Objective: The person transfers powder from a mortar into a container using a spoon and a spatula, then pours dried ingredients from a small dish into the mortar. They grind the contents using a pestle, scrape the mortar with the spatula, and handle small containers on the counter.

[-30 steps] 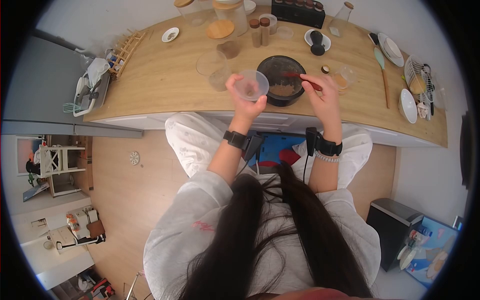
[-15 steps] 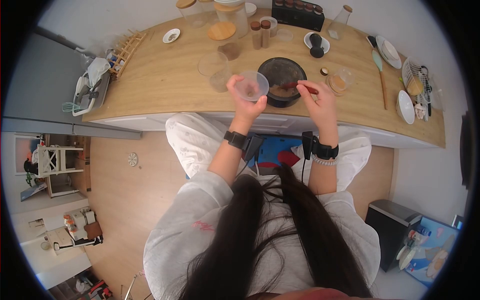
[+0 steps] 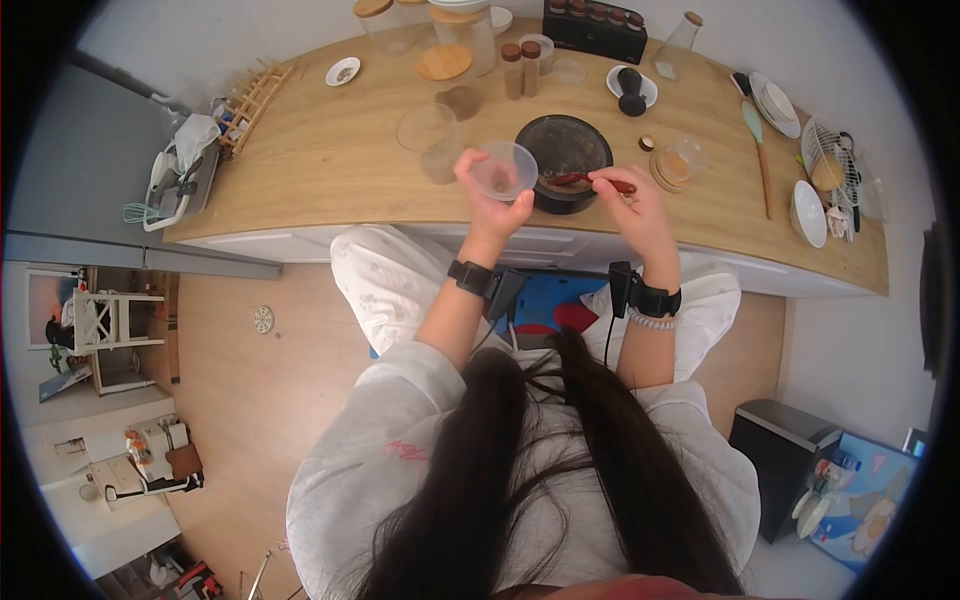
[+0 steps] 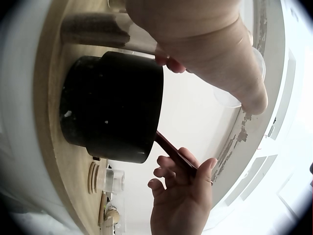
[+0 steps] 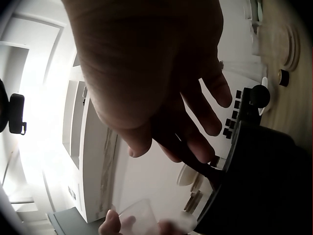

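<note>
My left hand point(image 3: 490, 208) holds a small translucent plastic cup point(image 3: 503, 165) by its sides, tilted beside the black mortar point(image 3: 560, 204). Between thumb and fingers of my right hand point(image 3: 642, 212) is the handle of a dark red spoon point(image 3: 575, 179), whose head dips inside the near part of the mortar. In the left wrist view the spoon point(image 4: 172, 152) slants over the rim of the mortar point(image 4: 120, 107), hiding its inside. The right wrist view shows the cup point(image 5: 139, 215) below and the mortar's dark wall point(image 5: 259, 181).
A tall clear cup point(image 3: 438, 155) stands left of the mortar, near a wooden-lidded jar point(image 3: 445, 62). Behind are two spice bottles point(image 3: 530, 75) and a black pestle point(image 3: 630, 95) on a white dish. Rightward sit a glass jar point(image 3: 685, 158), a spatula point(image 3: 762, 155) and a white bowl point(image 3: 808, 212).
The spoon has moved from above the brown powder down and toward the near side of the mortar; my right hand has lowered slightly. My left hand and cup stay nearly still.
</note>
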{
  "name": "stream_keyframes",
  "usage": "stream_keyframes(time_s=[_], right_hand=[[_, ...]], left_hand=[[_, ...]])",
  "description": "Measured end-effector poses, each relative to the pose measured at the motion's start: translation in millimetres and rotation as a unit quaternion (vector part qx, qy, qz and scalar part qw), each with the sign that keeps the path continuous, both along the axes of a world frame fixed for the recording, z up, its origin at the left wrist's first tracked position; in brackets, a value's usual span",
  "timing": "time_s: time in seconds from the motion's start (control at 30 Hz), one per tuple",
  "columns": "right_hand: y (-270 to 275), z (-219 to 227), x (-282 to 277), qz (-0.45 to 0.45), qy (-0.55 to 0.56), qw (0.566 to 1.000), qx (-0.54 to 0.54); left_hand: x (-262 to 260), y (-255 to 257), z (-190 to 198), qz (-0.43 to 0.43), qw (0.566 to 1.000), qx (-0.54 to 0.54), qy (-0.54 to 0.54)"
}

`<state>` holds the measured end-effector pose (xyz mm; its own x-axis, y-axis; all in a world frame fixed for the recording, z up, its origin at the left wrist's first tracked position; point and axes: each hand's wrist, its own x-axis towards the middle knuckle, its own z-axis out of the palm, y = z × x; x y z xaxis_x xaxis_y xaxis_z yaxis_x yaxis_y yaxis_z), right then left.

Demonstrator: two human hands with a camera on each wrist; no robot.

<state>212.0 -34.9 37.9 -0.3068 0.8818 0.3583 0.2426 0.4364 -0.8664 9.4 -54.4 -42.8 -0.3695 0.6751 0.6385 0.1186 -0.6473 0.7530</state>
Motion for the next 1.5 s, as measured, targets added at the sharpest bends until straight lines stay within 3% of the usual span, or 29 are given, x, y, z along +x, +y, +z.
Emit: stream_keyframes(time_s=[0.13, 0.3, 0.93, 1.2, 1.5], right_hand=[[-0.5, 1.0, -0.6, -0.006, 0.024, 1.000, 0.018], [-4.3, 12.9, 0.2, -0.011, -0.072, 0.997, 0.035], [-19.8, 23.5, -17.1, 0.009, -0.043, 0.999, 0.025], [-22.6, 26.5, -40.4, -0.032, -0.088, 0.981, 0.168], [-18.8, 30.1, -64.3, -0.036, -0.124, 0.962, 0.241]], left_hand=[[-0.4, 0.0, -0.1, 0.002, 1.000, 0.002, 0.005], [-0.2, -0.2, 0.6, 0.000, 1.000, 0.001, 0.005], [0.5, -0.1, 0.1, -0.002, 1.000, 0.003, -0.005], [0.8, -1.0, 4.1, 0.000, 1.000, 0.003, 0.021], [2.4, -3.3, 7.3, 0.011, 1.000, -0.005, 0.005]])
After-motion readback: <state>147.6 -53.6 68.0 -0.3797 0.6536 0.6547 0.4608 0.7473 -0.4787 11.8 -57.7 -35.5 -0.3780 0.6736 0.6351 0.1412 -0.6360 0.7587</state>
